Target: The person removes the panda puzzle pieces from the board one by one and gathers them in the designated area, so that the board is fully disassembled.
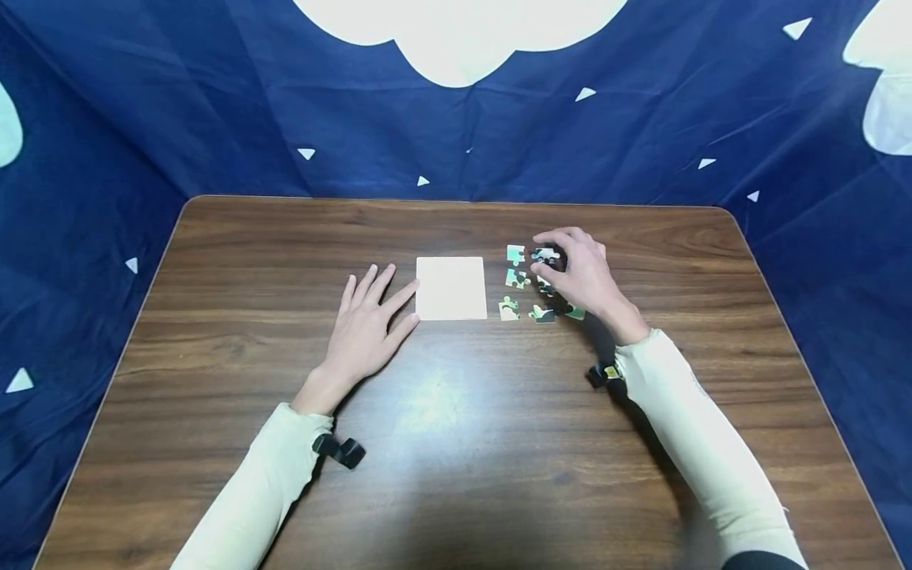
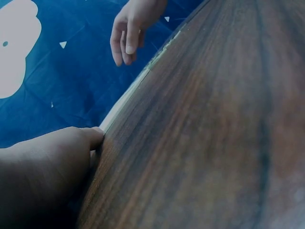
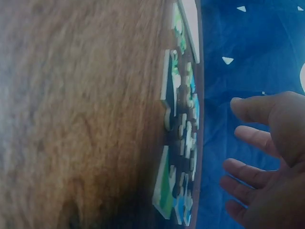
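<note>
A white square board (image 1: 451, 289) lies flat on the wooden table. My left hand (image 1: 363, 332) rests on the table to its left, fingers spread, with the thumb and index fingertips at the board's left edge. To the right of the board, several jigsaw puzzle pieces (image 1: 516, 278) lie in loose rows. Over the right-hand pieces hovers my right hand (image 1: 580, 273), its thumb and fingers apart and nothing between them. The right wrist view shows this hand (image 3: 267, 148) raised above the green, blue and white pieces (image 3: 164, 186). From above, it hides some of them.
The brown wooden table (image 1: 456, 443) ends at a far edge just behind the pieces. A blue cloth (image 1: 235, 103) with white shapes hangs around it. Small black cameras (image 1: 340, 451) are strapped to both wrists over pale sleeves.
</note>
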A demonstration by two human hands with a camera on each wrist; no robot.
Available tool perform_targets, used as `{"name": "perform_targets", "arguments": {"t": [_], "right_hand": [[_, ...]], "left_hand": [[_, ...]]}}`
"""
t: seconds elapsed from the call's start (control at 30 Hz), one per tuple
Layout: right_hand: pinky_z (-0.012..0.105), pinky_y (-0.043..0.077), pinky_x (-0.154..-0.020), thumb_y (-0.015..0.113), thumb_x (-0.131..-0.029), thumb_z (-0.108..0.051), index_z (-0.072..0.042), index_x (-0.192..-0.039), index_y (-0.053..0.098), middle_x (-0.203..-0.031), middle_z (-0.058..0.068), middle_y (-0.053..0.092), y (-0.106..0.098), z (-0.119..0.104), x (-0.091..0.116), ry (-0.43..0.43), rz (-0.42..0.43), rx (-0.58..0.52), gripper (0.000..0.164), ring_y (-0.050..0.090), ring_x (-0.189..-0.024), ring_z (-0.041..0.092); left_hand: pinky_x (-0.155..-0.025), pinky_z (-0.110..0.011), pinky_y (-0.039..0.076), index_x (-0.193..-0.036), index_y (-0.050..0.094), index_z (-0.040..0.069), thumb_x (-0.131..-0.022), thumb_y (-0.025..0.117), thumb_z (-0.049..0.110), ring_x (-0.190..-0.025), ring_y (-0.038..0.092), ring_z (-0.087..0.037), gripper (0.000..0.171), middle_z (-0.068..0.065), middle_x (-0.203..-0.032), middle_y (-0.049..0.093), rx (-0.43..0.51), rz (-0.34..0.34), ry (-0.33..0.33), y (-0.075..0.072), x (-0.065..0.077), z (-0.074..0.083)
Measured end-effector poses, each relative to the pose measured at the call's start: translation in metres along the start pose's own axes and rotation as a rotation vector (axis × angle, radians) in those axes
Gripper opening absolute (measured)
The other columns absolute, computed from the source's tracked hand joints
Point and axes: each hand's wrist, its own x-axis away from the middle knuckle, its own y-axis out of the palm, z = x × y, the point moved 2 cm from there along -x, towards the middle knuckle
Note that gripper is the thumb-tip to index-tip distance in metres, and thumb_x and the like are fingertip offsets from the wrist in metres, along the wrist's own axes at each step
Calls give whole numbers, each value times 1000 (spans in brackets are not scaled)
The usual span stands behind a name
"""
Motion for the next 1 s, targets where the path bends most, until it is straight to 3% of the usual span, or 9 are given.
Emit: {"name": "perform_targets", "arguments": {"t": [0.27, 0.57, 0.83, 1.0], "right_hand": [[70, 24, -128, 78, -105, -17, -2, -143, 71, -152, 24, 60, 10, 10, -12, 10, -65, -20, 42, 51, -147, 46], [59, 43, -123, 80, -103, -15, -2, -141, 73, -152, 21, 62, 14, 16, -27, 14, -37, -21, 40, 55, -145, 43], [61, 44, -120, 81, -103, -18, -5, -140, 74, -152, 20, 59, 18, 15, -34, 56, -58, -23, 39, 55, -144, 43], [65, 38, -123, 82, -103, -19, -5, -137, 76, -153, 22, 58, 20, 15, -34, 56, -50, 3, 38, 55, -141, 45]], "left_hand": [[-138, -63, 2, -167, 55, 22, -113, 57, 47, -169, 19, -45, 59, -21, -179, 34, 5, 16, -6, 1, 5, 1], [-138, -61, 1, -166, 55, 23, -113, 57, 49, -169, 19, -44, 59, -20, -179, 33, -3, 15, 7, -1, -1, -1], [-138, -61, 1, -166, 55, 23, -113, 57, 49, -169, 18, -44, 60, -20, -179, 32, 0, 10, 8, -2, -2, -1], [-139, -60, 0, -167, 55, 23, -113, 56, 50, -170, 17, -44, 60, -20, -180, 31, -6, 1, 5, 0, -2, -1]]}}
